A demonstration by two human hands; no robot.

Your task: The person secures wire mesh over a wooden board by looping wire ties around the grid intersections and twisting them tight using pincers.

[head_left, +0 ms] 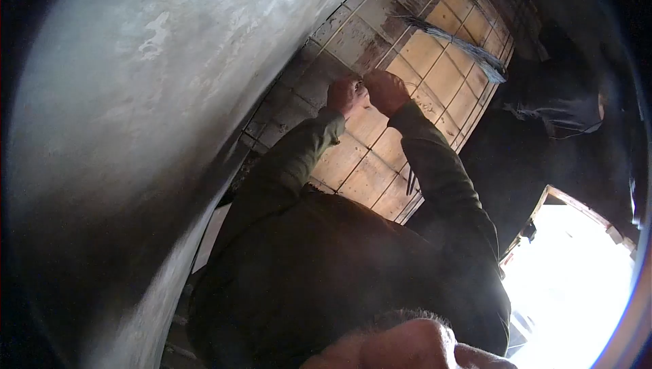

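Note:
Both hands are together at a wire mesh grid (369, 148) that lies over pale boards (353, 165). My left hand (345, 94) has its fingers bent inward at a mesh wire. Right beside it, my right hand (387, 91) is closed, its fingertips meeting those of the left. Whatever is pinched between them is too small to make out. A bundle of thin loose wires (458, 46) rests on the mesh, up and to the right of the hands. A dark, thin tool-like item (411, 181) shows by the right forearm.
A large smooth grey wall surface (136, 97) fills the left side. Dark cloth or clothing (557, 107) is at the right, its form unclear. A bright framed opening (574, 281) stands at the lower right. Darker blocks (380, 16) lie under the mesh's upper part.

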